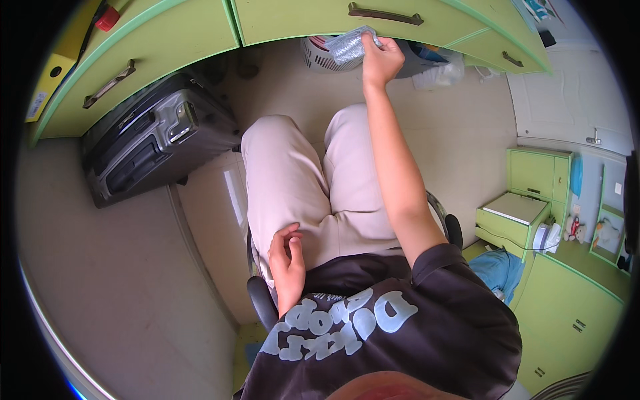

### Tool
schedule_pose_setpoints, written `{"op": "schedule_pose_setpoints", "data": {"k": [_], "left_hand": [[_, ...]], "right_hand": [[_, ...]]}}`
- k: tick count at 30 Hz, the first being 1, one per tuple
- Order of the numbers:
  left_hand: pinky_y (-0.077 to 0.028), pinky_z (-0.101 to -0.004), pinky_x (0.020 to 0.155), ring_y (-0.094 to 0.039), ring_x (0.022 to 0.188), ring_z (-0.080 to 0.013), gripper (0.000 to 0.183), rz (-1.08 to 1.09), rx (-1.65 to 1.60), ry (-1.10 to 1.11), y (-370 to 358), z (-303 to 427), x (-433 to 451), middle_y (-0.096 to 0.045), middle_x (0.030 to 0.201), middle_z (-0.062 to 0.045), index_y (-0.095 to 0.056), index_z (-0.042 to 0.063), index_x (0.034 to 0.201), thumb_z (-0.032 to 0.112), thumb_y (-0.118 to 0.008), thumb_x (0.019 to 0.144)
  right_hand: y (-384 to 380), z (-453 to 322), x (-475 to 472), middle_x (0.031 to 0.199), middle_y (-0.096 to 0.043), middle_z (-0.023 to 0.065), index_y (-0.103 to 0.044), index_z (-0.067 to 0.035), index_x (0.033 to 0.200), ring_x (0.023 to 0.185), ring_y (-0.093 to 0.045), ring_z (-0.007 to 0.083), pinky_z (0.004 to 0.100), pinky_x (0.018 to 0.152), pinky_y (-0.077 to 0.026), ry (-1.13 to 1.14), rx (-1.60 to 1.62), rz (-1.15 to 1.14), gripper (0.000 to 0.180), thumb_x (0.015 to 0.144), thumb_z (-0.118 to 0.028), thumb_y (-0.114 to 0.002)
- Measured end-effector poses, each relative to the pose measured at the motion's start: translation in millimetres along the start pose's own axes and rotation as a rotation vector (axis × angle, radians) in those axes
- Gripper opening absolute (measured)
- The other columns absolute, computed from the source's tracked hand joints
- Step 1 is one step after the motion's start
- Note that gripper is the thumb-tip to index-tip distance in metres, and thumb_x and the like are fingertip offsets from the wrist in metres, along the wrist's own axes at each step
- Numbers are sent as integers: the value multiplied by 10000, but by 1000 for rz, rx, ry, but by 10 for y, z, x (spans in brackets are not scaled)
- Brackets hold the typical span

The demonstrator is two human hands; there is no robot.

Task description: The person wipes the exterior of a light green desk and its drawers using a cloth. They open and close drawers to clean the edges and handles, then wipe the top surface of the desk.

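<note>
My right hand (384,60) is stretched forward, its fingers pinching a crinkled, silvery translucent packet (348,46) by one end. The packet is just below the front of a green drawer (325,17) with a dark metal handle (386,14). Below and behind the packet, a light slotted plastic basket (322,59) stands under the desk, partly covered by it. My left hand (287,265) rests on my lap near the left thigh, fingers loosely curled, and nothing shows in it.
A dark hard-shell suitcase (165,140) stands at the left under the desk. A whitish plastic bag (442,75) lies right of the basket. Chair armrests (453,231) flank me. Green cabinets (565,320) and a blue cloth (497,270) are at the right.
</note>
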State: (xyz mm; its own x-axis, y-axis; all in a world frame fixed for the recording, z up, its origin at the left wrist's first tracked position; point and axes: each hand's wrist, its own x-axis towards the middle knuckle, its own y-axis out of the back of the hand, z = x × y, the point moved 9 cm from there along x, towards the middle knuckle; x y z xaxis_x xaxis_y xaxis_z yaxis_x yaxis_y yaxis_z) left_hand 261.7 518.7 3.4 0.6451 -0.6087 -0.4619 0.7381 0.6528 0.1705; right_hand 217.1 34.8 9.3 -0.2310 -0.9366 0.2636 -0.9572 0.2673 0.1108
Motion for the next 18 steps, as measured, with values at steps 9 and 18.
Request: {"op": "schedule_pose_setpoints", "data": {"k": [9,18], "left_hand": [[-517,-329,713,-653,737,-181,208,104,171,-76,-51,20,73,-735,863,-114,-734,-7,1150,43,-573,1029],[-548,-372,747,-681,745,-224,222,-41,268,-170,-7,186,150,-730,889,-132,-687,-4,1217,49,-619,1013]], "right_hand": [[140,23,259,614,-673,20,-755,-33,796,559,-592,129,336,610,-506,214,-154,-4,283,751,-267,-908],[542,152,373,744,-602,-51,-691,-8,834,675,-479,46,252,598,-406,92,159,-207,255,902,-181,-864]]}}
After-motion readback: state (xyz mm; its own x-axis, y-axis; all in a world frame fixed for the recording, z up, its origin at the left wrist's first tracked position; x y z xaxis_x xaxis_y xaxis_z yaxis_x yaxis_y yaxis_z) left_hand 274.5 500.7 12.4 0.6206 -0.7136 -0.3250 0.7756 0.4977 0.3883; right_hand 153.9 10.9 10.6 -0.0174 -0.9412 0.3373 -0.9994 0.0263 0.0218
